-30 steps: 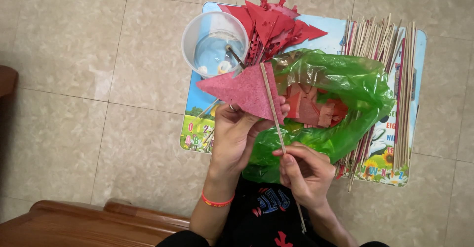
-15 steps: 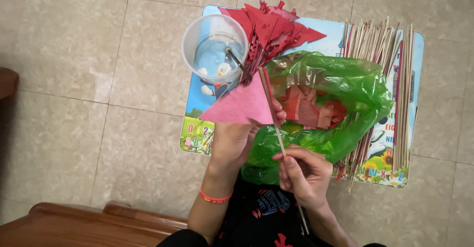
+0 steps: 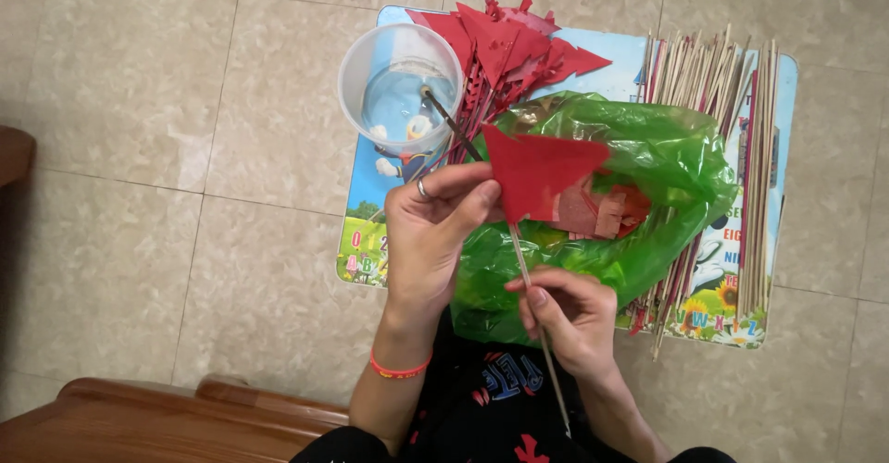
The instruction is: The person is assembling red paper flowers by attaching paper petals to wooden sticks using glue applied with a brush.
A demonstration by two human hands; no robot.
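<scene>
A red paper flag (image 3: pixel 542 171), triangular and pointing toward three o'clock, sits at the top of a thin bamboo stick (image 3: pixel 535 310) that runs down toward six o'clock, just above the middle of the scene. The left hand (image 3: pixel 435 231) pinches the flag's near edge where it meets the stick, thumb pressed against the paper and the other fingers curled behind; a ring shows on one finger and an orange band circles the wrist. The right hand (image 3: pixel 569 315), at five o'clock from the flag, grips the stick lower down between thumb and bent fingers. Directly behind the flag lies a crumpled green plastic bag (image 3: pixel 676 167) with red paper pieces (image 3: pixel 602 211) showing inside it. At eleven o'clock stands a clear plastic cup (image 3: pixel 400 88) with a brush leaning in it, and at twelve o'clock a heap of finished red flags (image 3: pixel 519 46). At three o'clock a bundle of bare sticks (image 3: pixel 741 148) lies spread out. All of it rests on a colourful cartoon mat (image 3: pixel 366 241) on the tiled floor (image 3: pixel 167 148); a wooden edge (image 3: pixel 139 421) shows at seven o'clock.
</scene>
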